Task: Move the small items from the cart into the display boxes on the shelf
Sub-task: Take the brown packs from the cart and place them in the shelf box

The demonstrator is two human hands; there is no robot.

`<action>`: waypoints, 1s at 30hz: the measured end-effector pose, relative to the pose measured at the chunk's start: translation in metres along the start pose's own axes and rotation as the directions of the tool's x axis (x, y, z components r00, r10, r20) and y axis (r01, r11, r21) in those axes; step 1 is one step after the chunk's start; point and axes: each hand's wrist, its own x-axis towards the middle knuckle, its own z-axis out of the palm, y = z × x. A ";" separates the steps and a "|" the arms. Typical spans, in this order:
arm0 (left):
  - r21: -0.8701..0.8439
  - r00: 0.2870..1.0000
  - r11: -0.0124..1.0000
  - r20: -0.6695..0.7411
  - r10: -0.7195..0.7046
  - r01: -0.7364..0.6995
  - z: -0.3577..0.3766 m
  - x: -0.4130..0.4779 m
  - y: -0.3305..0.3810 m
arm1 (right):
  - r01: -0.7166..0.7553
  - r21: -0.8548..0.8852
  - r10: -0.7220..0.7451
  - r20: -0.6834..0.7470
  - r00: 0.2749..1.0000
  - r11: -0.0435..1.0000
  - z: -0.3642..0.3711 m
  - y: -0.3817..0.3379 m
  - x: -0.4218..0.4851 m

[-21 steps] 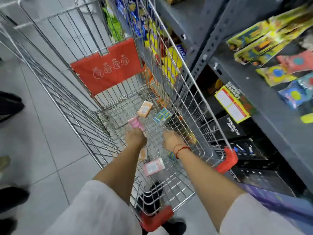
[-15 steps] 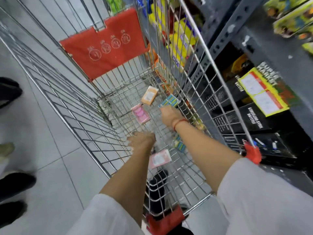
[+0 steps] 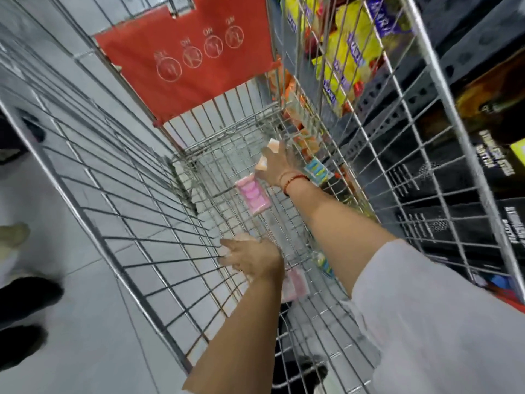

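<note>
Small flat packets lie on the wire floor of the shopping cart (image 3: 159,223). My right hand (image 3: 277,166) reaches deep into the cart, and its thumb lies across an orange packet (image 3: 262,165) that it grips. Just below that hand lies a pink packet (image 3: 252,194), with a blue packet (image 3: 316,172) to its right by the cart's side wall. My left hand (image 3: 251,260) is nearer to me, low on the cart floor, with fingers curled around a pale packet (image 3: 243,238). Behind its wrist lie another pink packet (image 3: 297,282) and a blue-yellow packet (image 3: 322,264).
A red flap (image 3: 193,61) hangs on the cart's far end. The grey shelf rack (image 3: 466,46) stands right of the cart, with yellow bags (image 3: 352,52) and black boxes (image 3: 443,200). Other people's shoes (image 3: 25,297) stand on the tiled floor at left.
My right hand went forward past the blue packet and took hold of the orange packet. My left hand drew back from the pink packet and closed over the pale one. The camera dipped lower into the cart.
</note>
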 end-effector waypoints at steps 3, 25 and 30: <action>-0.092 0.998 0.996 -0.055 -0.023 0.018 0.006 -0.005 -0.005 | -0.047 -0.063 0.043 -0.074 0.996 0.997 0.007 0.000 -0.001; -0.633 0.835 0.690 0.545 0.076 0.350 -0.051 -0.062 0.020 | -0.169 0.960 -0.058 0.160 0.985 -0.225 -0.053 0.059 -0.163; -0.747 0.816 0.635 0.484 0.315 0.197 -0.079 -0.088 0.027 | -0.076 0.988 0.160 0.097 0.982 -0.132 -0.073 0.057 -0.201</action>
